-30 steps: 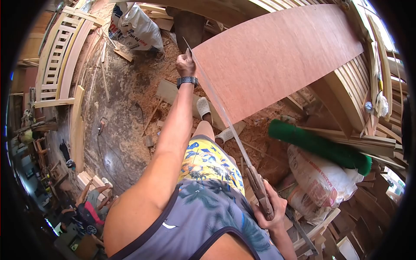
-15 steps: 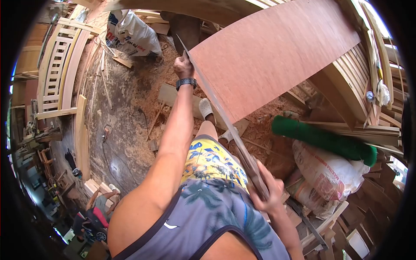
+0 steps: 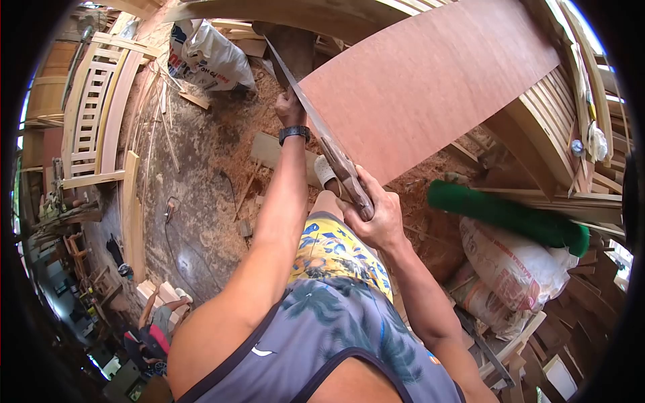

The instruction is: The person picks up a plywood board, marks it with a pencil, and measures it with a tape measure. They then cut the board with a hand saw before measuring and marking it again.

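Note:
My right hand [image 3: 381,213] is closed around the wooden handle of a handsaw [image 3: 347,176]. The saw's long thin blade runs forward and to the left, along the near-left edge of a reddish-brown plywood sheet [image 3: 430,87]. At that edge, by the sheet's left corner, my left hand [image 3: 291,109] grips the plywood, a dark watch on its wrist. The blade passes just beside these fingers, and its tip reaches out beyond them. Part of the grip is hidden under the sheet's edge.
Wooden frames [image 3: 531,127] lie beneath the sheet's far right end. A green roll [image 3: 507,213] rests on white sacks [image 3: 500,258] at right. Another sack [image 3: 215,57] stands on the sawdust-strewn floor at upper left. A slatted wooden frame [image 3: 84,127] is further left; a person [image 3: 158,322] sits lower left.
My right hand has pushed the saw forward and up along the sheet's edge, away from my hip. My left hand keeps its hold on the plywood.

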Motion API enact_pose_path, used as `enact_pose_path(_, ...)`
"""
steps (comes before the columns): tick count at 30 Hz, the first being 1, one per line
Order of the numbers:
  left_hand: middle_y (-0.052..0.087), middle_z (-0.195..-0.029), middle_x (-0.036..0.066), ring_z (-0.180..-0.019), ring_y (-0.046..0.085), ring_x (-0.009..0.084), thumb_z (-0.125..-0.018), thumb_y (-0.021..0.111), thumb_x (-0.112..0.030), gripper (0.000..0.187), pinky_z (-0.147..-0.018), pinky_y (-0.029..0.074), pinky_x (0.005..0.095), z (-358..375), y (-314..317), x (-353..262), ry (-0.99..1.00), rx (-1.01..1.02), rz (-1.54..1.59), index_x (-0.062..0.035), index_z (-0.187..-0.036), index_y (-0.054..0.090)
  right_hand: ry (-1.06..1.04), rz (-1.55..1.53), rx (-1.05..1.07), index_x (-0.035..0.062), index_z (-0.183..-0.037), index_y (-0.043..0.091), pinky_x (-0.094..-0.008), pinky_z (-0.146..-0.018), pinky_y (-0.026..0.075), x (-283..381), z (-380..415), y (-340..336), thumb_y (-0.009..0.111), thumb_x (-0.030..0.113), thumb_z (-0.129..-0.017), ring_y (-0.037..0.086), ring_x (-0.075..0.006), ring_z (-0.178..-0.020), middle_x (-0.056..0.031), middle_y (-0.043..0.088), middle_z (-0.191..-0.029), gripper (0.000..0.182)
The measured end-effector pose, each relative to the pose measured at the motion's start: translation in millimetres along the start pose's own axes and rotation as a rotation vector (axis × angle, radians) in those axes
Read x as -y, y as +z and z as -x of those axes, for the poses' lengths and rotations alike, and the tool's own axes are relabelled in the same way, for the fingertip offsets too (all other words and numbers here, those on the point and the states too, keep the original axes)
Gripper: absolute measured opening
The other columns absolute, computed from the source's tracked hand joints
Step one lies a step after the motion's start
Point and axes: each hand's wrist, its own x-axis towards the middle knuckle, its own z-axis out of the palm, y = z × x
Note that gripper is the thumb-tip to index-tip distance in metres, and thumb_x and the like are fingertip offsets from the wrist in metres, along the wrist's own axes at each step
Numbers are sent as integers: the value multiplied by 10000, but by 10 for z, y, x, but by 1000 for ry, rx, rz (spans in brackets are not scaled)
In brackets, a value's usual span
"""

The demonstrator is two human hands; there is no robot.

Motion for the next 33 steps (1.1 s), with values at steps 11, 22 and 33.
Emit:
enact_pose_path(11,733,-816,201,-795,717,356,-908,588,-610,632,-711,536,439,22,6,-160,4,12,-224,2,-888,745,-42,10,69,-30,-1425,459,-361,-629,559,342,685,-514,811,196,-771,710,-319,-668,-203,699,-867,776)
enact_pose_path(22,733,-809,205,-805,723,333,-948,580,-560,619,-721,532,410,196,42,-187,9,-10,-125,36,-899,739,-75,71,-19,-7,-1379,520,-338,-635,564,44,615,-418,742,93,-752,722,-317,-695,-200,713,-952,673)
enact_pose_path(33,731,-806,205,-777,718,342,-955,574,-544,604,-722,530,419,234,24,-524,7,-44,-228,24,-839,742,96,111,87,-34,-1383,512,-326,-764,576,511,1346,-921,741,96,-755,751,-291,-850,-221,717,-1078,681)
